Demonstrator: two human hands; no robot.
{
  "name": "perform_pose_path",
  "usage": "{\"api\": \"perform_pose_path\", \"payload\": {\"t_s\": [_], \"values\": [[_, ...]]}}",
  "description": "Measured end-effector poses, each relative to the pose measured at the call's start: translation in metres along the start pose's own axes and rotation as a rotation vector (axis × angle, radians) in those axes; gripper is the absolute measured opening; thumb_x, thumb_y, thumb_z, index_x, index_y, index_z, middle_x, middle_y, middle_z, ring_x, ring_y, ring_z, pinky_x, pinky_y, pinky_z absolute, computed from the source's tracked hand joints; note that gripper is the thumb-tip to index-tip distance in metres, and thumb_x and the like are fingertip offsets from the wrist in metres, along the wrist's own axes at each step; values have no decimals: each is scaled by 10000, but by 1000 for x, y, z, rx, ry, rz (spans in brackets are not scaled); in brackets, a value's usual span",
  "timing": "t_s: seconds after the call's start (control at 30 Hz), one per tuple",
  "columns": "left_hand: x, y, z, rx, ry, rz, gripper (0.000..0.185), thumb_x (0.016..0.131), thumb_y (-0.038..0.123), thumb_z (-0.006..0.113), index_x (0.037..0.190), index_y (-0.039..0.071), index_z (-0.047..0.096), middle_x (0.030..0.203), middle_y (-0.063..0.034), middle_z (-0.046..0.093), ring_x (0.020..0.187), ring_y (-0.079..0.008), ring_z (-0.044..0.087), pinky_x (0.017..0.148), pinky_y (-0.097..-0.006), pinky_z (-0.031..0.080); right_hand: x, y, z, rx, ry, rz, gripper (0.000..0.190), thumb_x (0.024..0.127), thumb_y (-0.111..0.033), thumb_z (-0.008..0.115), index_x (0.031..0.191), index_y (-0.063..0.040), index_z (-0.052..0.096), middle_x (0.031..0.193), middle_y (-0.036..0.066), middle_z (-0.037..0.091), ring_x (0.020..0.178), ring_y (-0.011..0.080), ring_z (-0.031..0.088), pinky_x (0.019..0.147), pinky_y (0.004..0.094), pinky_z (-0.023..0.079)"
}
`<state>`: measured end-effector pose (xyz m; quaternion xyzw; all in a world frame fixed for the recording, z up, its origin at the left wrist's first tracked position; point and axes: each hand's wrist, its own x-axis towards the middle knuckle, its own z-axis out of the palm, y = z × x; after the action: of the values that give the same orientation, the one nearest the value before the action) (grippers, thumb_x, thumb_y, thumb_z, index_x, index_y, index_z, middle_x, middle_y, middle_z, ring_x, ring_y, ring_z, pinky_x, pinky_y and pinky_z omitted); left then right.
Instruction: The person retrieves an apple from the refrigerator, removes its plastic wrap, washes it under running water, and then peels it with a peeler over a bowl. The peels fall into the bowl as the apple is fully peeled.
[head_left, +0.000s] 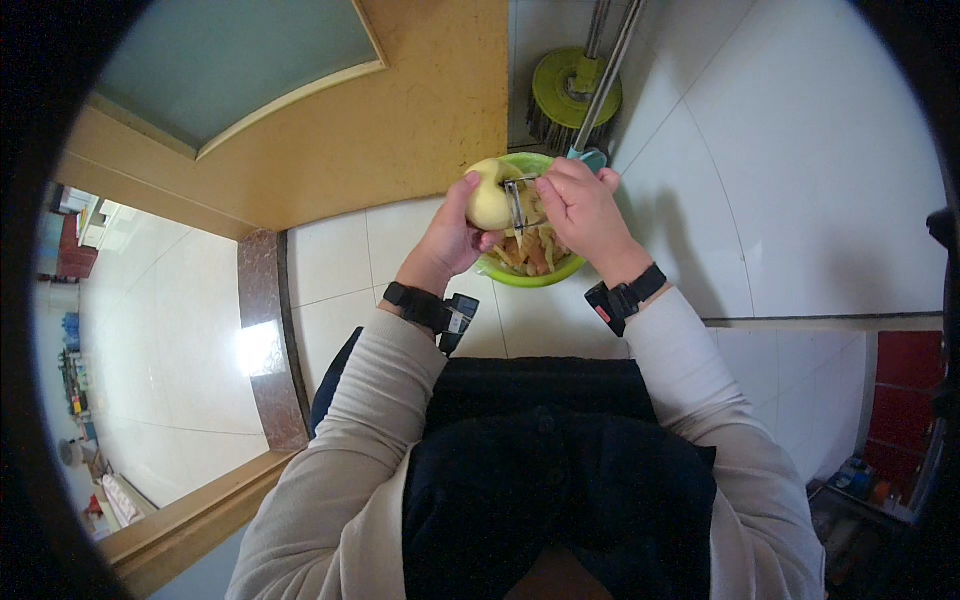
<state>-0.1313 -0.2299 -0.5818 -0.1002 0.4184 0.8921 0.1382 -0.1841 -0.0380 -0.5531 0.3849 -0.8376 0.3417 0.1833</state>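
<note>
My left hand (448, 234) grips a peeled, pale yellow fruit or vegetable (489, 204), perhaps an apple or potato, with the thumb on its upper side. My right hand (583, 210) holds a metal peeler (514, 205), whose blade lies at the right side of the pale piece. Below both hands stands a green plastic basin (534, 282) lined with a clear bag. Yellowish and brownish peelings (534, 253) lie inside it. My right fingers hide most of the peeler's handle.
A wooden door (420, 105) with a glass pane stands at the upper left. Behind the basin, a green round brush or mop head (576, 88) and metal poles (611, 75) lean by the tiled wall (817, 165). A stone threshold (274, 375) crosses the floor at left.
</note>
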Motion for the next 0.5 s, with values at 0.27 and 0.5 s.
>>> {"api": "perform_pose_path", "payload": {"t_s": [0.27, 0.5], "values": [[-2, 9, 2, -28, -20, 14, 538, 928, 579, 399, 1132, 100, 535, 860, -84, 630, 513, -115, 441, 403, -203, 336, -18, 29, 14, -315, -104, 109, 125, 846, -167, 581, 754, -85, 600, 796, 52, 540, 834, 229, 547, 696, 423, 290], [1, 8, 2, -174, -4, -36, 501, 904, 532, 540, 1128, 83, 532, 856, -84, 603, 537, -87, 460, 434, -144, 406, -11, 20, 10, -283, 41, 178, 111, 842, -189, 573, 808, -102, 632, 852, 42, 554, 874, 248, 536, 730, 441, 306]]}}
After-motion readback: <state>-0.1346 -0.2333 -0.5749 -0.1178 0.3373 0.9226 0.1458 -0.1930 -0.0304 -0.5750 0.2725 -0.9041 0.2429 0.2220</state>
